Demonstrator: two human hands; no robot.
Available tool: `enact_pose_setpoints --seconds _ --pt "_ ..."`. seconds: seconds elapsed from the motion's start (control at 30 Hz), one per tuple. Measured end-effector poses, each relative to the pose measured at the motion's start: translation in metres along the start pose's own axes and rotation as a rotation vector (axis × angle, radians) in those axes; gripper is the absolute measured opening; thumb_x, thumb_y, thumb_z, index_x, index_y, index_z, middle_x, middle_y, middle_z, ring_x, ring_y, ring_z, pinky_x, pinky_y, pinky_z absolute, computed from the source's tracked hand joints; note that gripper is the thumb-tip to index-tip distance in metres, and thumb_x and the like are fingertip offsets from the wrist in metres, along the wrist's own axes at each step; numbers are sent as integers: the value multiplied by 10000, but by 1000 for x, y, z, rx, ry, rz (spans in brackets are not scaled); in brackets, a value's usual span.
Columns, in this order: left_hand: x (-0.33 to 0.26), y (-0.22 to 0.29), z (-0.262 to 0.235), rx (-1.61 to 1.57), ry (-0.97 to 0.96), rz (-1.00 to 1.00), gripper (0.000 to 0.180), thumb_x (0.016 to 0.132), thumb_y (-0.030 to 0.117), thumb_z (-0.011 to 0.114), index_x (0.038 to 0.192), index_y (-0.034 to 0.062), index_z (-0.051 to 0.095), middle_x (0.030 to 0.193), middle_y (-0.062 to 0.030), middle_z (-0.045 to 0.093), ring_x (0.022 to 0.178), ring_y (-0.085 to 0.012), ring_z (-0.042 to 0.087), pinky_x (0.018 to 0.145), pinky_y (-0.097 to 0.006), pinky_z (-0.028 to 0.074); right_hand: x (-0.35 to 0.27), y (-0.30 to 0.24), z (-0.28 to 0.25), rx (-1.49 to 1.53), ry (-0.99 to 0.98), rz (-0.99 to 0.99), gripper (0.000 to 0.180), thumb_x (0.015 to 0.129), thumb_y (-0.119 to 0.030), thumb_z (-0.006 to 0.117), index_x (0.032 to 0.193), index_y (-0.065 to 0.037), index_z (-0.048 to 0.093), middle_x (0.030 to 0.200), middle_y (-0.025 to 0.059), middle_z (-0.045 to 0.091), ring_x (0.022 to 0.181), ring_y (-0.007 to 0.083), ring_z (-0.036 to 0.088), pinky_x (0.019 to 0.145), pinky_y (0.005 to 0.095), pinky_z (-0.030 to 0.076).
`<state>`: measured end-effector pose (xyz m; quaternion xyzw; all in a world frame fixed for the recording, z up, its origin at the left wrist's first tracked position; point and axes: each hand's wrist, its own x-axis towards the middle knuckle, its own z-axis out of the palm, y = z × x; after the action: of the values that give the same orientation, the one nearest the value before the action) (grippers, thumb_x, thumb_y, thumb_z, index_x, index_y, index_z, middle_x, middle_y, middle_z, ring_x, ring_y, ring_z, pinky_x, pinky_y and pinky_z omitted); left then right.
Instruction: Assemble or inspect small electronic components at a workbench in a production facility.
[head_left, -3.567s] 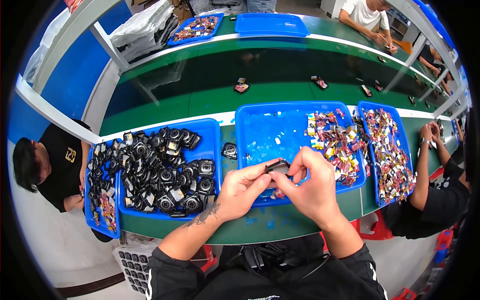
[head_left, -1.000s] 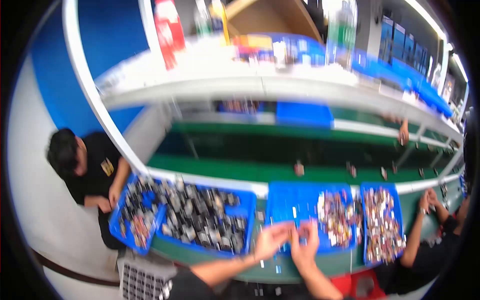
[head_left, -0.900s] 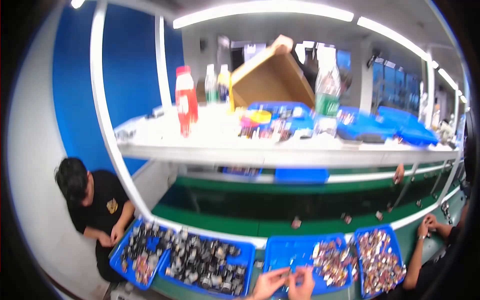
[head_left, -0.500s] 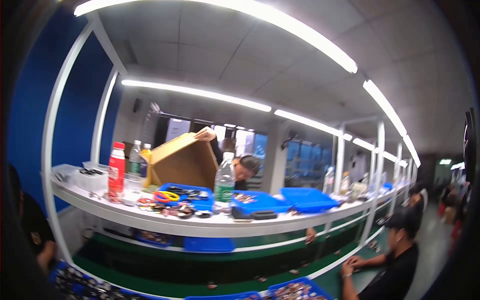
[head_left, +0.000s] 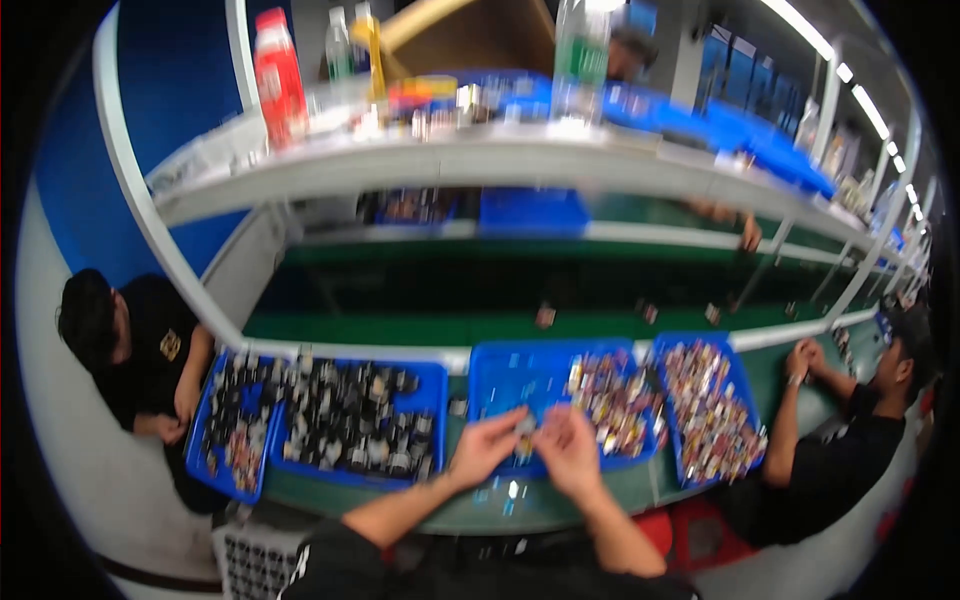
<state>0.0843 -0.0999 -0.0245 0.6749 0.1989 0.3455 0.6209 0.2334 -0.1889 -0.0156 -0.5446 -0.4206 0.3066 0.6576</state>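
Note:
My left hand (head_left: 485,446) and my right hand (head_left: 569,452) are raised over the front edge of a blue tray (head_left: 510,362), fingertips close together. A small pale piece (head_left: 525,427) shows at the left fingertips, too blurred to tell its kind. My right fingers are pinched beside it, and what they hold is hidden. Many small shiny pinkish and gold pieces (head_left: 612,400) lie heaped in the tray's right half. A few tiny light pieces (head_left: 512,490) lie on the green work surface (head_left: 540,507) below my hands.
To the right stands a blue tray of similar pieces (head_left: 708,412); to the left, trays of black parts (head_left: 350,415). Co-workers sit on the left (head_left: 150,350) and right (head_left: 860,440). A white shelf (head_left: 450,165) with bottles spans above a green belt (head_left: 420,325).
My view has swung down from the shelf and ceiling lights to the bench. Both my hands and the trays in front of me are now in sight; earlier my hands were out of view.

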Motion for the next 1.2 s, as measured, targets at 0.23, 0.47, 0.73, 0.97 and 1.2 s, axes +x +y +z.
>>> enact_pose_setpoints --seconds 0.23,0.47,0.73,0.97,1.2 --pt "-8 -2 -11 -202 -17 -120 402 932 -3 590 1331 2 536 1206 -119 631 1067 -154 619 934 -282 509 2 -14 13 -157 -20 155 395 796 23 732 1116 -31 506 745 19 628 542 11 433 479 194 333" --pt "-15 -5 -11 -133 1 -126 409 928 -1 592 1333 15 538 1202 -135 636 1054 -166 628 918 -292 525 3 -27 18 -291 -41 143 416 788 50 732 1111 -37 484 746 2 617 532 -19 387 462 168 275" --pt "-10 -4 -8 -209 -11 -174 389 934 -3 578 1322 6 546 1255 -122 608 1076 -162 619 933 -282 513 -1 -9 18 -416 16 78 392 779 -26 759 1095 -44 528 702 17 617 505 36 420 451 222 325" --pt "-7 5 -3 -357 92 -168 455 925 -9 584 1369 14 486 1186 -155 637 1049 -172 633 913 -285 518 3 -8 27 -292 37 73 434 779 -12 747 1159 -32 538 846 42 600 706 82 552 573 217 466" --pt "-8 -3 -11 -507 170 -377 509 885 -53 592 1364 13 433 1017 -124 688 893 -158 659 780 -264 529 12 -5 30 -380 -153 93 436 796 19 709 1186 -33 519 858 27 583 760 74 560 619 214 479"
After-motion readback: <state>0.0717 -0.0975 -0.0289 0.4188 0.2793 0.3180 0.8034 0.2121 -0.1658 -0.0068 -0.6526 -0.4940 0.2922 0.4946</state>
